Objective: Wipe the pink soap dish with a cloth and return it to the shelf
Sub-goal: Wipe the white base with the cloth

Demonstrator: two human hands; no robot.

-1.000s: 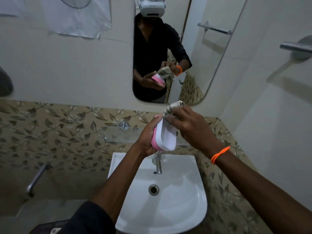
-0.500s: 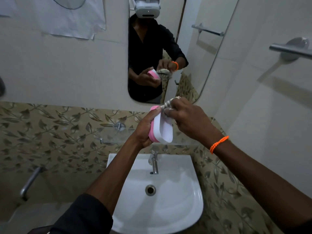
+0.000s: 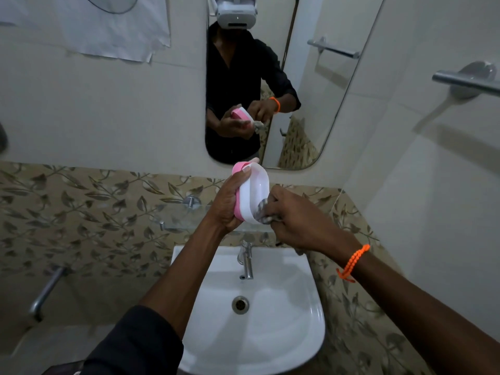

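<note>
The pink and white soap dish (image 3: 254, 190) is held upright above the basin, its white hollow side facing right. My left hand (image 3: 226, 207) grips it from the left, thumb over its top rim. My right hand (image 3: 295, 223) holds a bunched grey cloth (image 3: 263, 213) and presses it against the lower part of the dish's white side. Most of the cloth is hidden inside my fist. A glass shelf (image 3: 176, 216) on chrome mounts sits on the leaf-patterned wall just behind and left of my hands.
A white basin (image 3: 284, 328) with a chrome tap (image 3: 246, 262) lies below my hands. A mirror (image 3: 303, 104) above reflects me and the dish. A towel rail (image 3: 465, 82) juts from the right wall. A chrome pipe (image 3: 46, 290) sticks out at lower left.
My right hand has moved the cloth from the top edge of the dish down to its lower part. The dish has tilted so its top end stands free.
</note>
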